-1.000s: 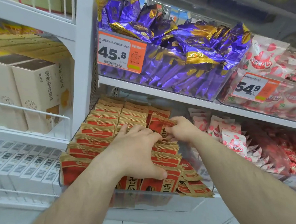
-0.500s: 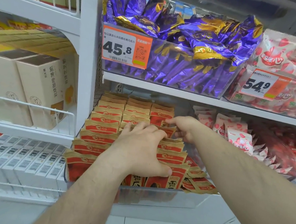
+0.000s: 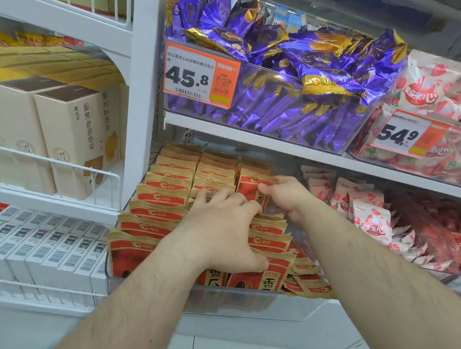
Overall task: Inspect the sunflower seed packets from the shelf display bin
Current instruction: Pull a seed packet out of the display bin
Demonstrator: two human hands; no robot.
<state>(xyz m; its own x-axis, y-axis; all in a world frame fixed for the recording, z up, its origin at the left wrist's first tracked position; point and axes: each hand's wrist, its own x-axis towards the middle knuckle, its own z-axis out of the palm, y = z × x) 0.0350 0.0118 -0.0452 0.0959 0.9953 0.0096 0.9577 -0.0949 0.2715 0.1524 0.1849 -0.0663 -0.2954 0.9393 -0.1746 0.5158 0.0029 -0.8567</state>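
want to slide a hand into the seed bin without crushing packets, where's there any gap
The only looser room is at the bin's right side, between the sunflower seed packets and the clear bin wall, below the right hand, where a few packets lie flat. The left and middle rows are packed tight, with the left hand resting on them.

Above my reach, in the upper middle of the frame, a clear bin holds purple candy bags and carries an orange price tag reading 45.8. At the upper right I see pink-and-white snack bags behind a second tag marked 54.9. More pink bags lie at the right centre. Beige boxes stand at the left behind a white wire rail, and white barcoded boxes sit at the lower left.
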